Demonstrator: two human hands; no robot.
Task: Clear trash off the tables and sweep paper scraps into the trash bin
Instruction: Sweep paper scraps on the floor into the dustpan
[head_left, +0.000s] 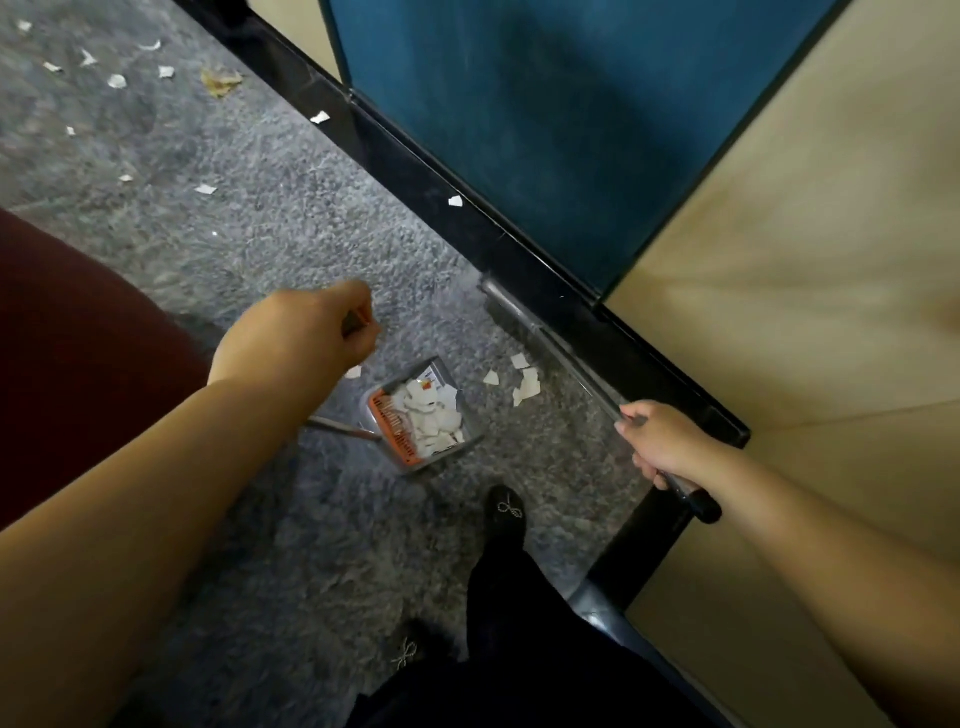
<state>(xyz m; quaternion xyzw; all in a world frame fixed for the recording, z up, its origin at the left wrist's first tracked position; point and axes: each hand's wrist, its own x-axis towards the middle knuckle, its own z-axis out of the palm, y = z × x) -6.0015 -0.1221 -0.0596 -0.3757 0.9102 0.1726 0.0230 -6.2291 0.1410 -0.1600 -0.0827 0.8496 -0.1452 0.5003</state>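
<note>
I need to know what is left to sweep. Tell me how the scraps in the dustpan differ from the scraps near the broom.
The scraps in the dustpan are many and heaped together inside the pan; the scraps near the broom are few and lie loose on the carpet. The first are already collected, the second not yet. Both are small white torn paper pieces.

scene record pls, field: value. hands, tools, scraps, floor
left hand: grips the dustpan handle at its top end
right hand: grips the broom handle
dustpan: on the carpet, holds a heap of white paper scraps
scraps near pan: small cluster on the carpet, right of the dustpan, not yet swept in
scraps far: scattered, upper left
carpet: grey
broom head: blurred, near the black partition base
trash bin: not in view
</note>
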